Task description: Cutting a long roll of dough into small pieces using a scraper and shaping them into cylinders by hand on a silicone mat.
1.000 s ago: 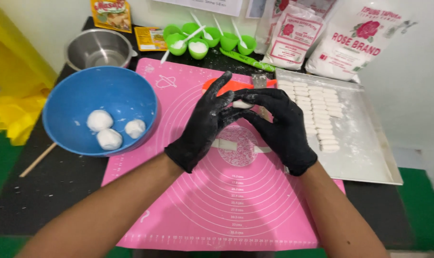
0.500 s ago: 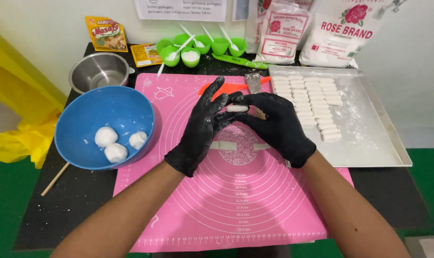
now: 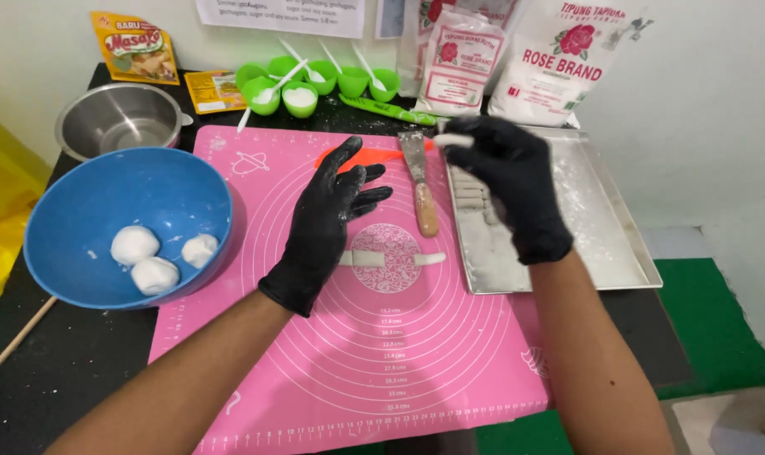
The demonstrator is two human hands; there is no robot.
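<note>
Hands (image 3: 328,223) near pink mat (image 3: 315,371); white flour bags (image 3: 559,67) behind tray (image 3: 601,227).

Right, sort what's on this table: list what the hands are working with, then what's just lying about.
In use: right hand holding a dough piece over the metal tray; left hand above the dough strip on the pink mat.

Lying about: blue bowl, steel bowl, scraper, green cups, flour bags.

head camera, looking down, close over table (image 3: 79,371)
</note>
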